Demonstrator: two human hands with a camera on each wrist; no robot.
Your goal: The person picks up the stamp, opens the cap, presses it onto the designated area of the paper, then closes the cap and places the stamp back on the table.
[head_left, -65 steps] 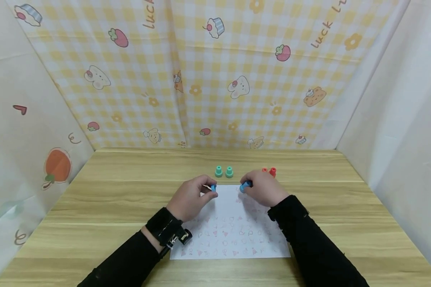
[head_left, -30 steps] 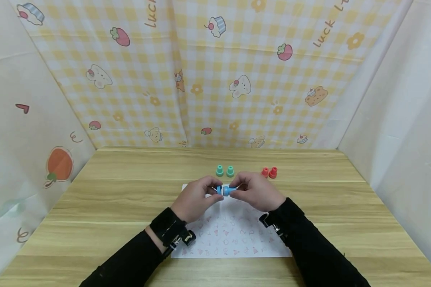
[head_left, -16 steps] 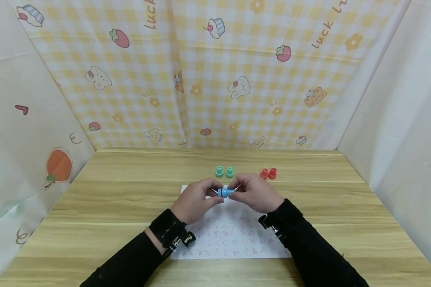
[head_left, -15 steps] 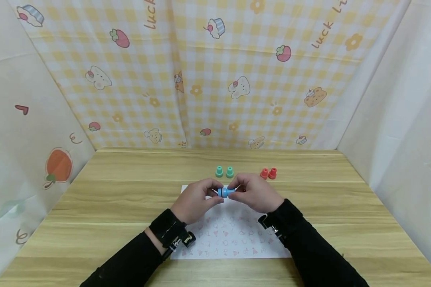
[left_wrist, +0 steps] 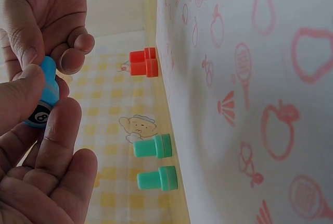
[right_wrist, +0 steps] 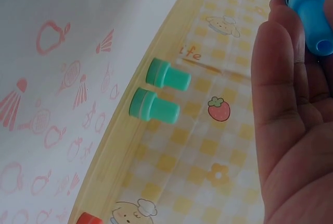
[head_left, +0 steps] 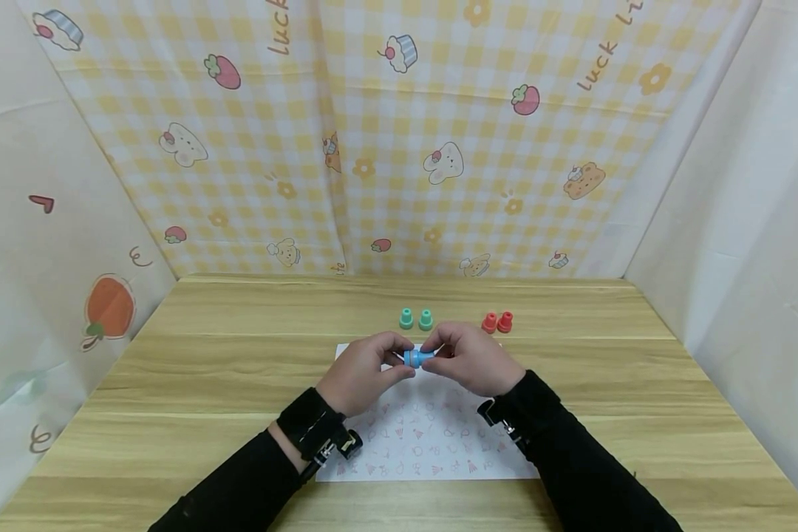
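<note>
A small blue stamp (head_left: 417, 358) is held level between both hands above the paper's far edge. My left hand (head_left: 359, 375) pinches its capped end between thumb and fingertips. From the other side, my right hand (head_left: 480, 362) grips the narrow handle. In the left wrist view, a dark band with a number 8 shows on the wide part of the blue stamp (left_wrist: 49, 91). The right wrist view shows the hollow handle end of the blue stamp (right_wrist: 311, 15). Under the hands lies a white sheet of paper (head_left: 425, 432) printed with rows of small pink pictures.
Two green stamps (head_left: 415, 320) stand behind the paper on the wooden table (head_left: 206, 384). Two red stamps (head_left: 497, 322) stand to their right, close together. A yellow checked cloth (head_left: 386, 140) hangs behind the table, with white cloth at both sides.
The hands have come together from apart, the right moving left with the stamp to meet the cap in the left hand. The pale gap between cap and stamp has closed.
</note>
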